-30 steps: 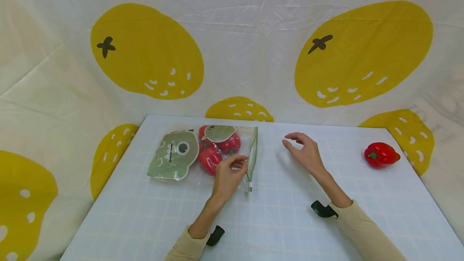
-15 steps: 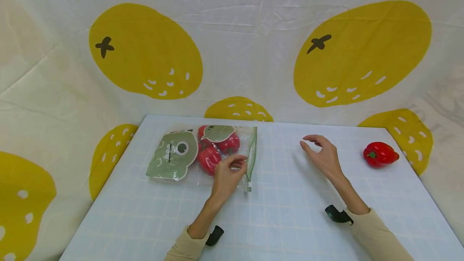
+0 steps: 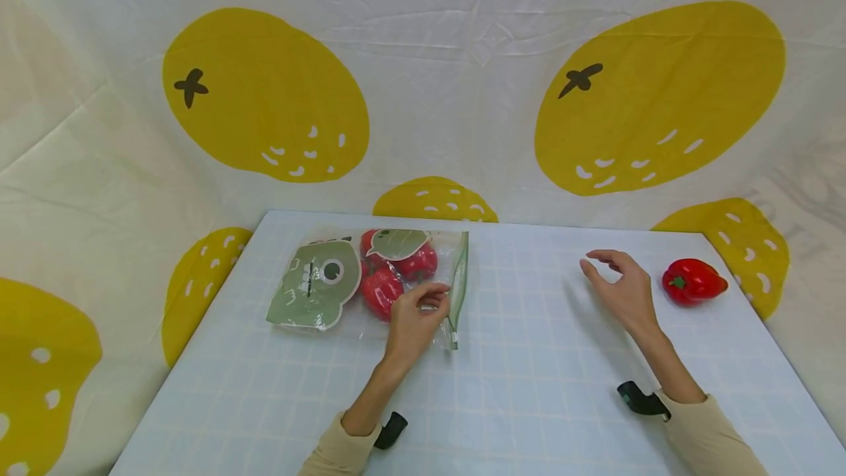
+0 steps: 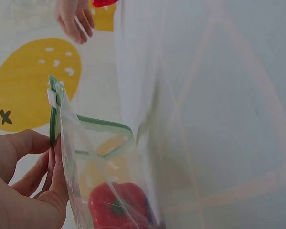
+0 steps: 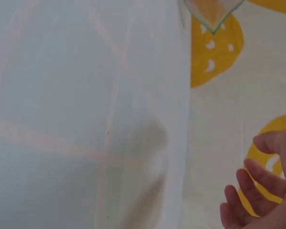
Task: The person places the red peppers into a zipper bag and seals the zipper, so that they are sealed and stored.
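Observation:
On the left half of the table lies a clear zip bag (image 3: 317, 292) with a green cartoon print and a green zip edge. Several red bell peppers (image 3: 382, 292) show through its plastic. My left hand (image 3: 415, 322) pinches the bag's upper layer by the green edge; in the left wrist view the mouth (image 4: 104, 125) gapes and a pepper (image 4: 118, 205) sits inside. My right hand (image 3: 624, 296) hovers over the table with nothing in it, thumb and fingers apart and relaxed. Just to its right lies one loose red bell pepper (image 3: 694, 283), apart from the hand.
The table (image 3: 515, 402) has a pale blue checked cover. Behind and beside it hangs a white cloth (image 3: 449, 94) printed with large yellow fruit. Black wrist cameras sit at both sleeves.
My right hand has moved rightward, away from the bag and closer to the loose pepper. My left hand keeps its pinch on the bag, and the bag has not moved.

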`<action>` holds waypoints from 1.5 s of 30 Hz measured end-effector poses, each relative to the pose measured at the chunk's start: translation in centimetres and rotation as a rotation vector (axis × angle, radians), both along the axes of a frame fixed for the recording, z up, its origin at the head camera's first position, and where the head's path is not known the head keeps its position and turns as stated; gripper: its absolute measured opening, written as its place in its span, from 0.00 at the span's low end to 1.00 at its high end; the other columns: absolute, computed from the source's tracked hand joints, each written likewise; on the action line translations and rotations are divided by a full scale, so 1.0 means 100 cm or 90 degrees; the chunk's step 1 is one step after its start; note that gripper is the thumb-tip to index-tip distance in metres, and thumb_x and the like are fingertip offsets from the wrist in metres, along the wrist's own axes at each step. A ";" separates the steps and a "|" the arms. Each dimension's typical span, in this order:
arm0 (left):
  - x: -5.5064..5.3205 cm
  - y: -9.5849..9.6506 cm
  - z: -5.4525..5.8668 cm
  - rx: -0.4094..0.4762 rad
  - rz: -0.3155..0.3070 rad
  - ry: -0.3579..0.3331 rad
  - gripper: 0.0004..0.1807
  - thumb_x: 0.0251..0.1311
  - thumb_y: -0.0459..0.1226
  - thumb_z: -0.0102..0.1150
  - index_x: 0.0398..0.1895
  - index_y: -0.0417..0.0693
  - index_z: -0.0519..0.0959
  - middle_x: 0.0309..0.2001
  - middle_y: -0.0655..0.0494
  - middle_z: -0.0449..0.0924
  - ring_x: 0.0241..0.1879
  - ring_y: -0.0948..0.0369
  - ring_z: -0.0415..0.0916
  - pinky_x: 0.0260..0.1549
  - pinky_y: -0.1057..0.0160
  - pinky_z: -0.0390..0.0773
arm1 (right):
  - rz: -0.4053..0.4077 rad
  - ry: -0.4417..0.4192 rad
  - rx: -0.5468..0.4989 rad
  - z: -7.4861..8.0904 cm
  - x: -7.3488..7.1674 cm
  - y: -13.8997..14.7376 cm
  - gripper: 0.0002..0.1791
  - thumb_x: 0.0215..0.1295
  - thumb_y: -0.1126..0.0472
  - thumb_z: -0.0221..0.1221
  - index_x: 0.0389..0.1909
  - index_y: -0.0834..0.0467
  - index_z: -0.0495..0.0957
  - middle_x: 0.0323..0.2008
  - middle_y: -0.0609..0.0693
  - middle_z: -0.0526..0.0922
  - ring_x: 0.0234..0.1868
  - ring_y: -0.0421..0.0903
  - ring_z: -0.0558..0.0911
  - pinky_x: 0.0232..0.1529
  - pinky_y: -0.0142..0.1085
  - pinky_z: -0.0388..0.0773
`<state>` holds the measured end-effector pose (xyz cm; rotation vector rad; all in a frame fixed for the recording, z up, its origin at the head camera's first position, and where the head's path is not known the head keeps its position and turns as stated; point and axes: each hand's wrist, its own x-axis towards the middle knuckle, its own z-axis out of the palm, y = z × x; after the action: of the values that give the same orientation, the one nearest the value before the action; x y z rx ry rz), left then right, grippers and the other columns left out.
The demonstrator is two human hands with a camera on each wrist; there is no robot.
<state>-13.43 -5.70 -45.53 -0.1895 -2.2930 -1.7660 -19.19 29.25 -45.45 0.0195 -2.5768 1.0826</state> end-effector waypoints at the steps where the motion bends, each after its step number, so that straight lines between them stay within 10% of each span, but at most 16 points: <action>1: 0.000 0.000 0.000 0.000 0.000 0.002 0.08 0.63 0.28 0.67 0.44 0.39 0.88 0.40 0.48 0.88 0.37 0.54 0.85 0.39 0.69 0.85 | -0.004 0.002 0.001 0.000 0.001 0.004 0.22 0.72 0.49 0.62 0.56 0.63 0.81 0.55 0.62 0.82 0.59 0.61 0.77 0.63 0.37 0.72; 4: 0.000 0.000 0.000 -0.002 0.001 0.007 0.08 0.62 0.28 0.67 0.44 0.39 0.88 0.39 0.48 0.88 0.37 0.54 0.85 0.38 0.70 0.85 | -0.019 0.010 0.004 0.001 0.002 0.013 0.22 0.72 0.51 0.63 0.56 0.63 0.81 0.56 0.62 0.82 0.59 0.61 0.77 0.61 0.31 0.70; 13: 0.000 -0.001 0.000 0.000 -0.004 -0.001 0.08 0.63 0.28 0.66 0.45 0.39 0.87 0.39 0.48 0.88 0.38 0.54 0.85 0.38 0.70 0.85 | -0.076 -0.018 -0.008 0.004 0.009 0.038 0.24 0.73 0.51 0.60 0.61 0.64 0.77 0.61 0.66 0.78 0.62 0.65 0.73 0.63 0.66 0.71; 45: -0.001 -0.002 0.000 -0.005 -0.004 -0.010 0.09 0.64 0.31 0.67 0.45 0.39 0.87 0.40 0.49 0.88 0.38 0.55 0.85 0.39 0.70 0.85 | -0.224 -0.151 0.037 -0.002 0.018 0.115 0.39 0.73 0.53 0.59 0.78 0.63 0.56 0.76 0.72 0.51 0.77 0.70 0.48 0.56 0.74 0.71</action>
<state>-13.51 -5.86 -45.54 -0.1850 -2.3140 -1.7680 -17.35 40.73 -45.60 -0.5585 -2.6748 0.9233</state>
